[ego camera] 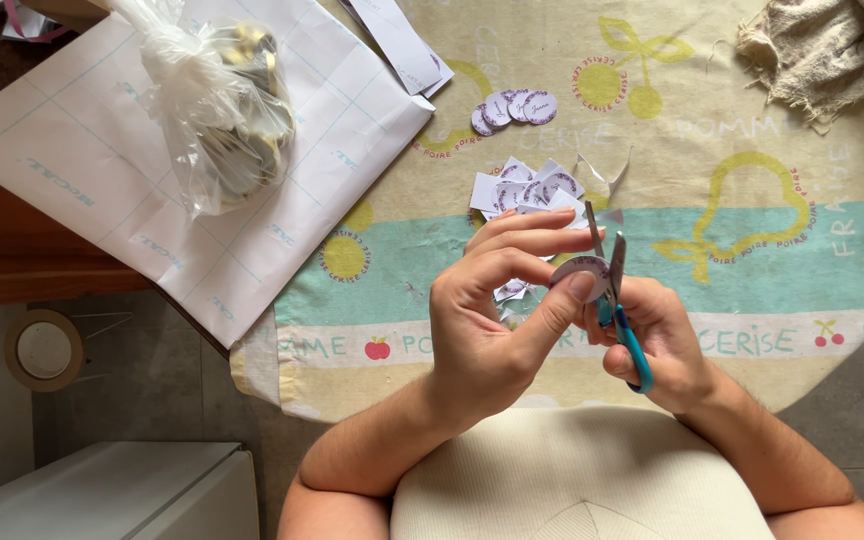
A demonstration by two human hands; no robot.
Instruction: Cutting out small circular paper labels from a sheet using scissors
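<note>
My left hand (507, 310) pinches a small round white paper label (580, 270) with purple print between thumb and fingers. My right hand (657, 335) grips small scissors (614, 290) with teal handles, the blades apart and set against the label's right edge. Just beyond my hands lies a heap of cut paper squares and scraps (532, 188). Farther back, several finished round labels (514, 108) lie overlapped on the tablecloth (752, 270).
A clear plastic bag (222, 110) with round things inside rests on a large white backing sheet (102, 150) at the left. A beige cloth (822, 50) lies at the top right. A tape roll (43, 349) and a white box (112, 490) sit on the floor.
</note>
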